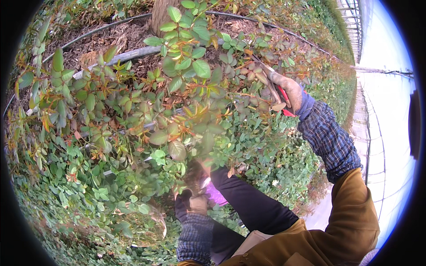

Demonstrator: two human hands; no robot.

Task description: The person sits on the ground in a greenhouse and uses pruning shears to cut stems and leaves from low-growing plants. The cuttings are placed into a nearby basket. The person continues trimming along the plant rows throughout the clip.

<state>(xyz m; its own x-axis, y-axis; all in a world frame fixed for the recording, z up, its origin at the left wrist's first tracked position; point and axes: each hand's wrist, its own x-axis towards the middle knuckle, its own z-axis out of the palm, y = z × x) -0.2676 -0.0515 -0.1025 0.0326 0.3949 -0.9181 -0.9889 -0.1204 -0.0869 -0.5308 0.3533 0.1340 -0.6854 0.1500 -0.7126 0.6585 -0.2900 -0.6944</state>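
Note:
My right hand (289, 87), in a light work glove, is wrapped around a pair of pruning shears with red handles (284, 95). The blades point up and to the left, among reddish rose leaves, and leaves partly cover them. Low in the view, my left hand (198, 203), also gloved, is beside my dark trouser legs. Its fingers are blurred and partly hidden, so whether it grips anything is unclear. A bright purple-pink thing (215, 193) shows just right of it. Leafy rose stems (202, 68) rise between the two hands.
A wooden post (161, 18) stands in wood-chip mulch (139, 31) at the top. A thick grey pipe (136, 54) and a thinner dark tube (103, 28) cross the bed. Dense rose foliage (83, 186) fills the lower left. Whitish sheeting (382, 109) is at right.

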